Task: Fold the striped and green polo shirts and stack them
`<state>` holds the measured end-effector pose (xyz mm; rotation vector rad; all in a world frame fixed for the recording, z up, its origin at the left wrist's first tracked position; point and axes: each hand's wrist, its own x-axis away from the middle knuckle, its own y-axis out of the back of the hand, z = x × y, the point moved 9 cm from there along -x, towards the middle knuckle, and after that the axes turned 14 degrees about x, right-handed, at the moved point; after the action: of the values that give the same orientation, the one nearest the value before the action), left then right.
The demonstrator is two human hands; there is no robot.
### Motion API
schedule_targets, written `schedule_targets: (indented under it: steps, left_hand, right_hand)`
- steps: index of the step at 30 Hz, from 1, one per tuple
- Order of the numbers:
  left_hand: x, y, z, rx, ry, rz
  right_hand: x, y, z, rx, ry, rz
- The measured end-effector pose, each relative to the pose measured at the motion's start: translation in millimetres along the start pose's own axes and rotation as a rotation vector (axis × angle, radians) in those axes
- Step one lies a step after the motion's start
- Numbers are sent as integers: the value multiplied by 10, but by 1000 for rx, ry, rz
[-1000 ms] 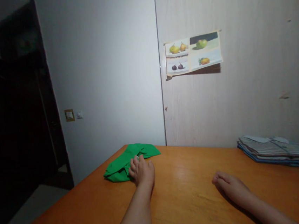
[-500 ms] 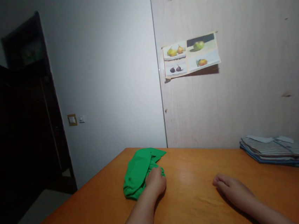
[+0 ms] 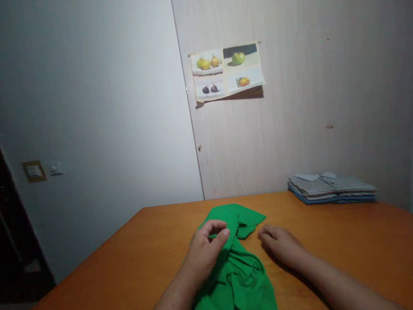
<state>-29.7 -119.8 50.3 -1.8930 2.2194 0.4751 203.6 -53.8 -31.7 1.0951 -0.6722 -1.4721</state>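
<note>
A crumpled green garment lies on the orange wooden table, right in front of me. My left hand rests on its left side, with fingers and thumb pinched on a fold of the green cloth. Just to the right of the cloth, my right hand lies on the table, fingers curled downward, close to the garment's upper right corner. Nothing shows inside that hand.
A stack of folded striped shirts sits at the table's far right, against the pale wooden wall. A sheet of fruit pictures hangs on that wall. A light switch is on the white wall at left, beside a dark doorway.
My left hand has dragged the green garment from the table's far left corner toward me to the middle. The view has swung left, so the shirt stack appears nearer the centre.
</note>
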Motion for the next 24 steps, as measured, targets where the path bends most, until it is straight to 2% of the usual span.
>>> schedule_targets:
  steps: [2, 3, 8, 12, 14, 18, 21, 24]
  left_hand:
    - [-61, 192, 32, -260, -82, -120]
    - [-86, 218, 108, -362, -89, -128]
    - [-137, 152, 686, -607, 94, -60]
    - [-186, 144, 756, -715, 50, -29]
    - [-222, 147, 714, -653, 1, -1]
    - [-260, 79, 598, -342, -33, 53]
    - [-253, -28, 559, -107, 29, 77]
    - [-228, -62, 579, 149, 157, 45]
  right_hand:
    - [44, 46, 92, 12, 1, -7]
    - [70, 70, 151, 10, 12, -12]
    - [194, 63, 465, -62, 127, 42]
    - [254, 15, 578, -68, 177, 109]
    - [268, 18, 594, -66, 187, 121]
    - [276, -8, 601, -8, 202, 145]
    - [277, -48, 605, 61, 217, 153]
    - [284, -47, 612, 81, 225, 141]
